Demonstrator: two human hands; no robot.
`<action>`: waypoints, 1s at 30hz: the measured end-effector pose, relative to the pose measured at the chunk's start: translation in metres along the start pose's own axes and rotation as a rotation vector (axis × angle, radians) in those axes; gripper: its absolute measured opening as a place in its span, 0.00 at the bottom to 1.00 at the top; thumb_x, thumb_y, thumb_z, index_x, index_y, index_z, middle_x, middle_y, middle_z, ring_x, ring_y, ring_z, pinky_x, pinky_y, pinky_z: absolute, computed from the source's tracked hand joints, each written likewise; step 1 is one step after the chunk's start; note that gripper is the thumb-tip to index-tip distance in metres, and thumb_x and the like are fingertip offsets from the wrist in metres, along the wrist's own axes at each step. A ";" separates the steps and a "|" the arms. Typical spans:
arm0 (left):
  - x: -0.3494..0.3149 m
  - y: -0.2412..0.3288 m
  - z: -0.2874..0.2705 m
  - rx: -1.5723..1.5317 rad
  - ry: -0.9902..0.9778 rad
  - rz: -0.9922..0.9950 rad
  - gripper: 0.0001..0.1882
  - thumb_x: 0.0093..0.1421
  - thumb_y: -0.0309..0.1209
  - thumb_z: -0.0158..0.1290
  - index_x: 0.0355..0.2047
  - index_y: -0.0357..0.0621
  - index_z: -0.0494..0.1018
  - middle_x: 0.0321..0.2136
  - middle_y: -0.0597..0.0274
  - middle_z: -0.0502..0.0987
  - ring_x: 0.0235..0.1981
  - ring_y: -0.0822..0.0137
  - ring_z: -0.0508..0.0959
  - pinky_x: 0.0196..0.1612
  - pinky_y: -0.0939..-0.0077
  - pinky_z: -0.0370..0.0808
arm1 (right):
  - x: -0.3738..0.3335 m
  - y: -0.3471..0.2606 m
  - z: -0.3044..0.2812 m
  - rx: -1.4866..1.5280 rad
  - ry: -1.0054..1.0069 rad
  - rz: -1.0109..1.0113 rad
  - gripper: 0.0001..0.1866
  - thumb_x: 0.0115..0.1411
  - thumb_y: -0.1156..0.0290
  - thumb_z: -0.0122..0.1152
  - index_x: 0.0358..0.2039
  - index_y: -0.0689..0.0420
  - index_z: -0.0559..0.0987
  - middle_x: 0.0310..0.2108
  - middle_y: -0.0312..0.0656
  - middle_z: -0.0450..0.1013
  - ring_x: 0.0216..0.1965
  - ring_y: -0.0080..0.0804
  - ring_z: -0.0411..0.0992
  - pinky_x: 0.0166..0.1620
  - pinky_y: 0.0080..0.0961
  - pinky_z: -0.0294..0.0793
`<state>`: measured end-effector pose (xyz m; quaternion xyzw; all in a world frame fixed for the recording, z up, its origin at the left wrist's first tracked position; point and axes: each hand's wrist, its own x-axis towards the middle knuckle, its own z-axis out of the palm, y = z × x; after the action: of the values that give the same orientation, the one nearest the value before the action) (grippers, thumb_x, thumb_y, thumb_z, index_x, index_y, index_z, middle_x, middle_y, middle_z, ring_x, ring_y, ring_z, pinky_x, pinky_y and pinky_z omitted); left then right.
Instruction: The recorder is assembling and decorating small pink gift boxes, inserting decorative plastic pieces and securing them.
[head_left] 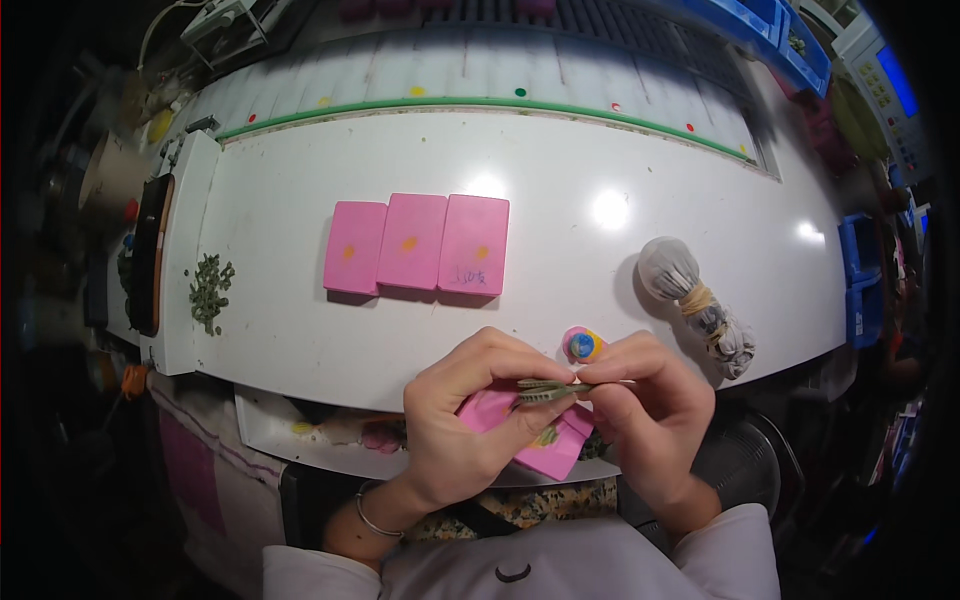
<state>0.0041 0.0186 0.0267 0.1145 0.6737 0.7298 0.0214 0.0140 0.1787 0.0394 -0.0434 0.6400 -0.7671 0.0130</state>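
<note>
My left hand (472,410) is closed, thumb and forefinger pinching a grey-green piece with slim ribbed prongs (542,391). My right hand (655,410) meets it from the other side, its fingertips closed on the piece's thin right end. Beneath my hands, at the table's front edge, lies a pink block (558,456) with a greenish patch on its face; my left hand hides part of it. Just beyond my fingertips stands a small round thing with a blue and yellow top (582,345).
Three pink blocks (413,242) lie side by side on the white table (560,160). Small green bits (210,292) are heaped at left. A white cloth bundle bound with rubber bands (690,295) lies at right. Beyond runs a green strip (400,104); blue bins (862,280) stand far right.
</note>
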 end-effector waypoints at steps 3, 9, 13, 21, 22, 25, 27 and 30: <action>-0.002 0.004 -0.003 -0.016 -0.009 -0.073 0.09 0.50 0.16 0.57 0.33 0.34 0.75 0.31 0.59 0.74 0.30 0.74 0.74 0.32 0.82 0.72 | 0.000 -0.003 0.001 -0.409 0.000 -0.221 0.13 0.47 0.87 0.61 0.35 0.66 0.77 0.28 0.46 0.72 0.26 0.26 0.70 0.27 0.16 0.69; -0.002 0.005 -0.001 -0.100 -0.042 -0.076 0.07 0.50 0.18 0.58 0.32 0.34 0.75 0.30 0.60 0.74 0.29 0.75 0.74 0.32 0.83 0.71 | -0.003 -0.002 -0.002 -0.773 -0.037 -0.523 0.12 0.43 0.84 0.65 0.31 0.64 0.78 0.20 0.43 0.71 0.19 0.31 0.69 0.21 0.19 0.68; -0.003 0.007 0.001 -0.144 -0.071 -0.147 0.06 0.48 0.18 0.58 0.29 0.34 0.75 0.28 0.58 0.74 0.28 0.74 0.73 0.32 0.82 0.70 | -0.005 -0.008 -0.007 -0.838 -0.126 -0.478 0.08 0.46 0.82 0.63 0.30 0.64 0.78 0.18 0.42 0.70 0.16 0.29 0.67 0.19 0.19 0.64; 0.003 0.016 -0.004 0.218 -0.101 0.003 0.10 0.41 0.16 0.61 0.26 0.38 0.76 0.25 0.60 0.75 0.27 0.70 0.74 0.30 0.80 0.70 | 0.003 -0.016 -0.026 -0.195 -0.387 0.389 0.06 0.57 0.76 0.53 0.25 0.64 0.75 0.17 0.43 0.68 0.15 0.28 0.64 0.21 0.19 0.62; 0.003 0.015 -0.006 0.277 -0.087 0.055 0.10 0.40 0.16 0.61 0.26 0.38 0.76 0.25 0.60 0.76 0.27 0.69 0.74 0.30 0.79 0.71 | 0.003 -0.017 -0.027 -0.193 -0.396 0.391 0.06 0.57 0.76 0.53 0.25 0.64 0.75 0.17 0.43 0.68 0.15 0.28 0.64 0.21 0.19 0.62; 0.002 0.015 -0.008 0.330 -0.060 0.127 0.11 0.40 0.17 0.61 0.26 0.39 0.76 0.26 0.59 0.77 0.27 0.68 0.75 0.30 0.78 0.72 | 0.001 -0.020 -0.032 -0.499 -0.440 0.303 0.04 0.56 0.77 0.54 0.26 0.63 0.75 0.19 0.44 0.69 0.16 0.34 0.66 0.22 0.24 0.64; 0.003 0.016 -0.007 0.328 -0.048 0.144 0.11 0.39 0.17 0.61 0.26 0.40 0.76 0.27 0.59 0.78 0.27 0.68 0.76 0.30 0.78 0.72 | -0.001 -0.017 -0.036 -0.814 -0.644 0.158 0.03 0.54 0.77 0.55 0.28 0.62 0.75 0.21 0.44 0.70 0.18 0.40 0.69 0.23 0.28 0.67; 0.003 0.018 -0.007 0.332 -0.075 0.126 0.13 0.39 0.17 0.60 0.28 0.40 0.76 0.28 0.57 0.79 0.27 0.67 0.77 0.31 0.78 0.73 | -0.012 -0.007 -0.034 -0.969 -0.655 0.131 0.04 0.52 0.77 0.57 0.30 0.60 0.76 0.21 0.43 0.70 0.20 0.43 0.70 0.25 0.31 0.69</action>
<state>0.0022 0.0105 0.0447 0.1857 0.7751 0.6036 -0.0182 0.0238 0.2146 0.0397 -0.2393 0.8817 -0.3312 0.2359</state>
